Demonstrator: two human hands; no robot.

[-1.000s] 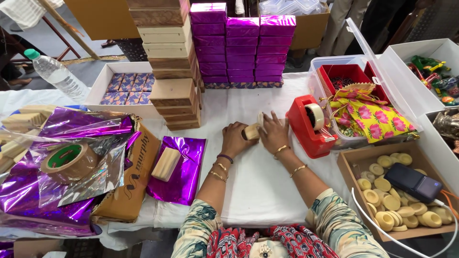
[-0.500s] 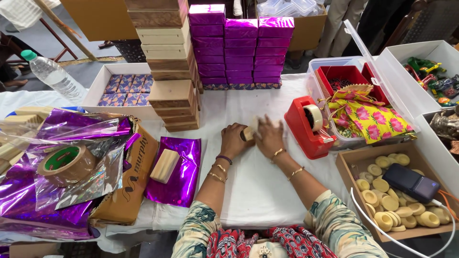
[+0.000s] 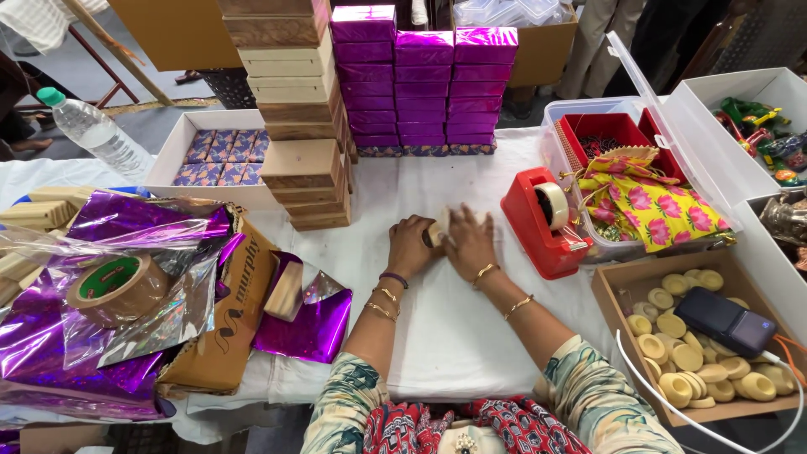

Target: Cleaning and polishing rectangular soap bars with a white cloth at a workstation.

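Both hands meet over the white-covered surface (image 3: pixel 454 336) and clasp a small pale wooden piece (image 3: pixel 438 229) between them. The left hand (image 3: pixel 410 245) curls its fingers around the near side of the piece, and the right hand (image 3: pixel 469 242) lies flat over its top and far side, so only one light corner shows (its full shape cannot be told). The piece sits low, touching or just above the cloth.

Just right of the right hand stands a red tape dispenser (image 3: pixel 542 223) with a pale roll in it. Beyond that lies a flowered yellow and pink cloth (image 3: pixel 651 202) spilling out of a clear plastic bin (image 3: pixel 580 113). Right of the right forearm and nearer the person, a cardboard box (image 3: pixel 618 307) holds pale round wooden discs (image 3: pixel 672 357) and a dark handheld device (image 3: pixel 727 321).

Ahead of the left hand rises a stack of plain wooden boxes (image 3: pixel 294 109), and ahead of both hands stand stacks of boxes wrapped in shiny purple foil (image 3: pixel 420 80). Left of the left forearm a sheet of purple foil (image 3: pixel 315 324) lies with a wooden block (image 3: pixel 284 292) on it. Further left rests a roll of brown tape (image 3: pixel 118 286) on crumpled foil, and far beyond it a plastic water bottle (image 3: pixel 88 130).
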